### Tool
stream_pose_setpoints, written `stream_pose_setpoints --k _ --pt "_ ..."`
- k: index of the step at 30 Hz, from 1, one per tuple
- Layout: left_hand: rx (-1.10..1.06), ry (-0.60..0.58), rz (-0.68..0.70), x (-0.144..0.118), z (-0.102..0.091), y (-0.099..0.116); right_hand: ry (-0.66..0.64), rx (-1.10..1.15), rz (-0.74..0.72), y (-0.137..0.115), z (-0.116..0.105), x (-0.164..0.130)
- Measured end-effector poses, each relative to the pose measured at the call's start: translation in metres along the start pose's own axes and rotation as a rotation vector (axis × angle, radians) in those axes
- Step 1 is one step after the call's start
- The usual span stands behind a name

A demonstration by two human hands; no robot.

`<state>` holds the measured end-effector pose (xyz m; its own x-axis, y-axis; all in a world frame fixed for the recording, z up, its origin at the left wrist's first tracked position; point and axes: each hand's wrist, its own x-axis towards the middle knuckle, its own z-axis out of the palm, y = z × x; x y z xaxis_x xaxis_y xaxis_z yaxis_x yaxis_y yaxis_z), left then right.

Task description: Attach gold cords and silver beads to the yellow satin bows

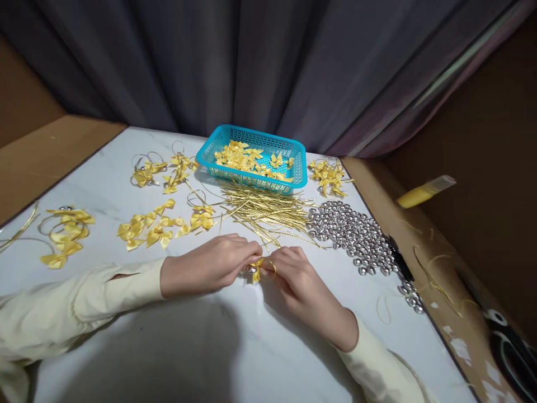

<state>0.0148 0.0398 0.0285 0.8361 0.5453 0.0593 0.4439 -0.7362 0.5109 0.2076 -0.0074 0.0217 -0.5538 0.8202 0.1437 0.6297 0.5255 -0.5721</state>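
Both of my hands meet over the near middle of the white table, pinching one small yellow ribbon bow (256,270). A silver bell-like bead (251,268) sits at the bow's left side, and a thin gold tie (272,268) loops out on its right. My left hand (213,262) grips from the left with thumb and forefinger together. From the right, my right hand (300,282) closes its fingers at the bow and tie; its fingertips are partly hidden. Just beyond the hands lies a pile of gold twist ties (264,208).
Yellow bows fill part of a turquoise basket (251,178) at the back. Silver beads (352,229) are heaped at the right. Bow clusters (67,235) lie left, others (329,176) at back right. Black-handled scissors (509,347) and a yellow tube (425,191) rest on the brown surface.
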Motion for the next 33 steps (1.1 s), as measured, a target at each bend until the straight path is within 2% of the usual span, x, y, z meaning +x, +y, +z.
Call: stream_pose_setpoints --k 12,19,22,25,28,33 --pt "-0.032 0.022 0.038 0.002 -0.001 0.003 -0.005 0.149 0.034 0.002 -0.002 0.002" --pt "-0.128 0.019 -0.010 0.003 0.003 0.003 0.013 0.064 0.023 0.000 0.001 0.001" --pt "-0.197 0.024 -0.072 0.004 0.003 0.004 0.008 0.004 0.014 -0.001 0.000 0.001" --pt "-0.317 0.016 -0.171 0.004 -0.004 0.005 0.032 -0.020 0.022 0.001 -0.003 0.001" --pt "-0.410 -0.052 -0.233 0.004 -0.016 0.003 0.097 0.038 0.048 0.004 -0.008 0.001" --pt "-0.344 -0.110 -0.194 0.003 -0.035 -0.002 0.101 0.231 0.169 0.006 -0.020 0.003"
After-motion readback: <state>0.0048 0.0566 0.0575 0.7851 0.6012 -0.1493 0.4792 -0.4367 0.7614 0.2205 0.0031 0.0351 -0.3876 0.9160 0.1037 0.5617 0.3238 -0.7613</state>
